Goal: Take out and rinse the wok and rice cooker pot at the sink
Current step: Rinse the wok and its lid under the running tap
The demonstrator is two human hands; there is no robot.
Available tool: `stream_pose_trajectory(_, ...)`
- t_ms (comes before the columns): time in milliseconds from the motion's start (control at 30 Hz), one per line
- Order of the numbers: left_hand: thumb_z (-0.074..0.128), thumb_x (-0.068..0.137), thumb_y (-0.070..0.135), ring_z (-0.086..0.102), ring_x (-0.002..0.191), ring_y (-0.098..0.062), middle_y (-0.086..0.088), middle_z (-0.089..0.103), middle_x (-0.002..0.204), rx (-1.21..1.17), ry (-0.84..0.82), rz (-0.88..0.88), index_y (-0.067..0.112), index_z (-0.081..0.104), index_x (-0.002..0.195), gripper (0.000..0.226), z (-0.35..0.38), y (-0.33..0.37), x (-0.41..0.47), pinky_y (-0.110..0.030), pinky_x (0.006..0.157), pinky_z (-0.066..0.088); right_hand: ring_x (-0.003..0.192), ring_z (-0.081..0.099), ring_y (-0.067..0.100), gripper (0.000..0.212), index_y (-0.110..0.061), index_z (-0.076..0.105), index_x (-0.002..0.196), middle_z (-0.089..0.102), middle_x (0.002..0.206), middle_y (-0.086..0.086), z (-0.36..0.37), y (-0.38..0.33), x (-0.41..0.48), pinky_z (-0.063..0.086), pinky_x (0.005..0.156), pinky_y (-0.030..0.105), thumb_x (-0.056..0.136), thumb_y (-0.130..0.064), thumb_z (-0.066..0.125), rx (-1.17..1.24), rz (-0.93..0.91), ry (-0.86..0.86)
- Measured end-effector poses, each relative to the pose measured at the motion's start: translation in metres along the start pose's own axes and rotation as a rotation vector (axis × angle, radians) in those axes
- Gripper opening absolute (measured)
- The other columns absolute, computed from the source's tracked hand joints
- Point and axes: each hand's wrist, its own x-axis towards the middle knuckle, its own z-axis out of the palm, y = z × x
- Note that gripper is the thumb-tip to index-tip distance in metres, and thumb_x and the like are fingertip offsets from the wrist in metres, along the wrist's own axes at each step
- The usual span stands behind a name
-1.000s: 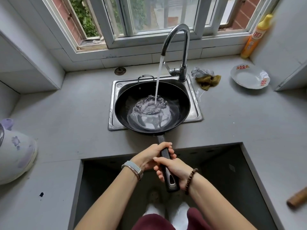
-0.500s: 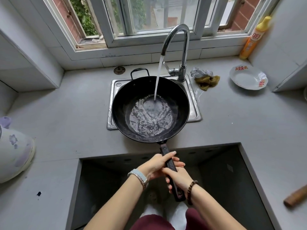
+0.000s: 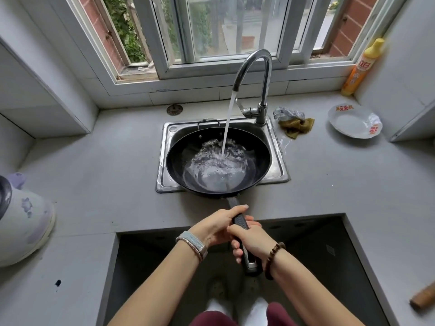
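A black wok (image 3: 179, 161) sits over the steel sink (image 3: 280, 170), its long handle pointing toward me. Water from the curved tap (image 3: 256, 67) pours into the wok and pools and churns in its bowl. My left hand (image 3: 216, 224) grips the handle near the wok. My right hand (image 3: 249, 241) grips the same handle just behind it. At the left edge stands a white rice cooker (image 3: 23, 222) with purple flowers, only partly in view; its pot cannot be seen.
A grey countertop (image 3: 106, 165) surrounds the sink, with a dark open recess (image 3: 317, 255) below my arms. A scrubber and cloth (image 3: 294, 121), a white dish (image 3: 353, 121) and a yellow detergent bottle (image 3: 360, 69) stand at the right. A wooden handle (image 3: 423, 297) pokes in at the right edge.
The wok, lifted and tilted toward me half a second ago, has gone back down and away over the sink. The water has swirled inside it. Both hands kept their grip.
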Motion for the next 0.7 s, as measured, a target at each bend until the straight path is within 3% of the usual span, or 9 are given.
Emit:
stream_pose_trajectory(133, 0.048, 0.099, 0.031, 0.072, 0.073, -0.017, -0.013, 0.075, 0.085, -0.014, -0.009, -0.041, 0.000, 0.056, 0.098, 0.033, -0.004, -0.017, 0.009, -0.025, 0.069, 0.057, 0.039, 0.044, 0.017, 0.017, -0.007, 0.048, 0.074, 0.046, 0.049, 0.005, -0.007, 0.022, 0.001, 0.045, 0.043, 0.027, 0.090, -0.011, 0.053, -0.021, 0.019, -0.037)
stream_pose_trajectory(400, 0.047, 0.100, 0.024, 0.073, 0.073, -0.021, -0.015, 0.074, 0.082, -0.008, -0.018, -0.118, -0.002, 0.058, 0.094, 0.029, -0.005, -0.038, 0.020, -0.027, 0.065, 0.057, 0.039, 0.045, 0.019, 0.016, -0.007, 0.049, 0.075, 0.047, 0.048, 0.006, -0.017, 0.054, 0.007, 0.045, 0.045, 0.028, 0.089, -0.012, 0.054, -0.105, 0.086, 0.018)
stream_pose_trajectory(700, 0.044, 0.101, 0.029, 0.073, 0.073, -0.016, -0.012, 0.075, 0.083, -0.045, -0.073, -0.114, -0.001, 0.054, 0.100, 0.032, -0.003, -0.016, 0.011, -0.024, 0.067, 0.057, 0.037, 0.043, 0.016, 0.019, -0.008, 0.047, 0.075, 0.045, 0.046, 0.004, -0.011, 0.028, 0.003, 0.044, 0.040, 0.026, 0.091, -0.014, 0.055, -0.082, 0.021, 0.007)
